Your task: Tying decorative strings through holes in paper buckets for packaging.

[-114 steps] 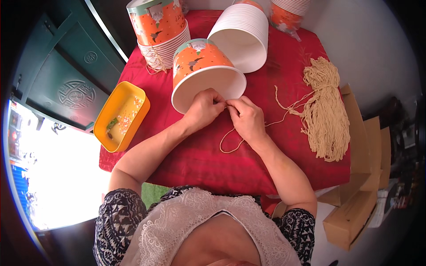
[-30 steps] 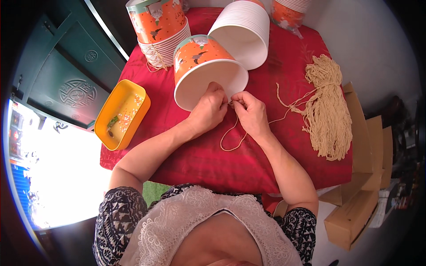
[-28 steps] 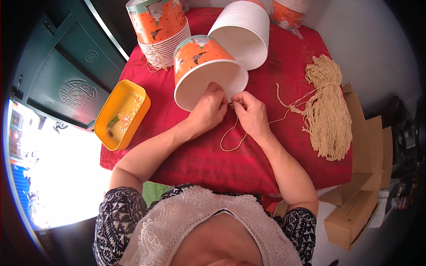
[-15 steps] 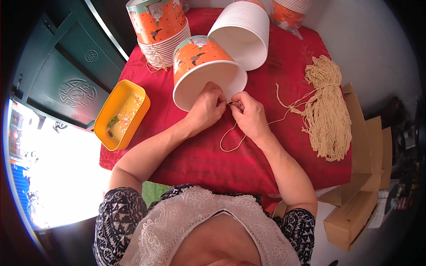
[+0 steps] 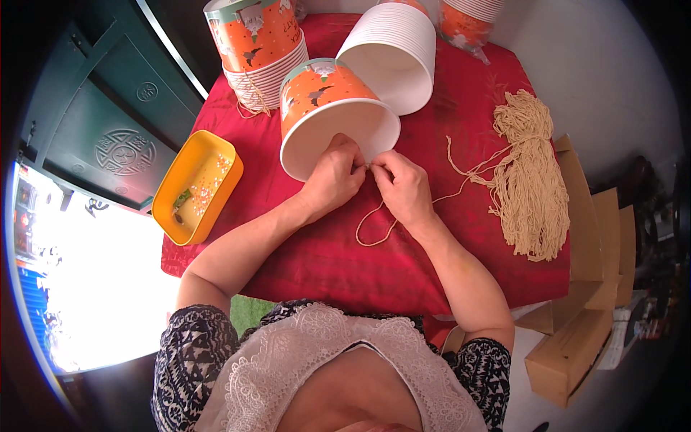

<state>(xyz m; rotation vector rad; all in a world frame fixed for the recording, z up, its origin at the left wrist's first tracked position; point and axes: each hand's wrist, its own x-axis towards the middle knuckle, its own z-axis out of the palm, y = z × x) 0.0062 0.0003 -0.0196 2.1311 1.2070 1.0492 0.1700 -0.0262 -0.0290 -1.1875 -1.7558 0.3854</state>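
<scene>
Looking down over a desk [image 5: 309, 270] draped in red cloth. Seeing at the left a green door [image 5: 79, 86] embossed with round emblems, and beyond the desk's right edge brown cartons [image 5: 565, 360]. Finding at the far side a white stack [image 5: 385, 54] of nested tubs, lying with the mouth toward the near side, and left of it an orange stack [image 5: 259, 39] with white rims at its near end. Catching a third stack [image 5: 461, 27] farther right, in clear plastic, cut off by the top edge. Showing a single tub [image 5: 327, 90] in front of the white stack, orange outside and white inside, lying with its mouth toward the person. Noticing near the left edge a yellow box [image 5: 223, 198] with small pale bits inside, and near the right edge a bundle [image 5: 533, 194] of beige strands, tied near its top. Working beside the tub's near rim with both hands: pinching a cord [image 5: 371, 245] between the fingertips of the left hand [image 5: 335, 176] and of the right hand [image 5: 403, 189], nearly meeting. Being unable to tell whether the left hand is also touching the tub. Trailing the cord in a loop on the cloth, then past the right wrist toward the bundle.
</scene>
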